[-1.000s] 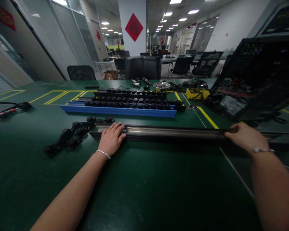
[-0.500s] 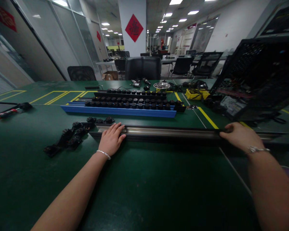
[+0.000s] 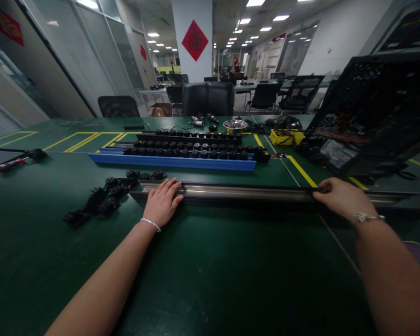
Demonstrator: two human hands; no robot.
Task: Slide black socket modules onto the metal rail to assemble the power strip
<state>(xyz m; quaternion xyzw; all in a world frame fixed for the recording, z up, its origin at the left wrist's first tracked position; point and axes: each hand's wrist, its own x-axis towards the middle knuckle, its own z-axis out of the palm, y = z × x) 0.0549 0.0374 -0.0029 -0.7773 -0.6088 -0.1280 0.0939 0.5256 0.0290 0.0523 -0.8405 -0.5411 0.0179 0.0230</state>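
Observation:
A long black channel rail (image 3: 245,192) with a shiny metal inside lies crosswise on the green table. My left hand (image 3: 161,201) rests across its left part, fingers stretched over the channel and thumb apart. Toward the right part of the rail, my right hand (image 3: 343,198) pinches a small dark piece (image 3: 324,189) at the channel. Fingers mostly cover that piece, so its kind cannot be made out. Beside the rail's left end lie several loose black socket modules (image 3: 108,196).
Behind the rail are a blue rail (image 3: 175,162) and black rails with rows of socket modules (image 3: 196,151). A metal bowl (image 3: 235,125), a yellow box (image 3: 286,136) and an open computer case (image 3: 374,112) stand farther back. A red-handled tool (image 3: 9,165) lies left.
My right hand has moved a little to the left along the rail, with the small dark piece at its fingertips. My left hand and the rail look unmoved.

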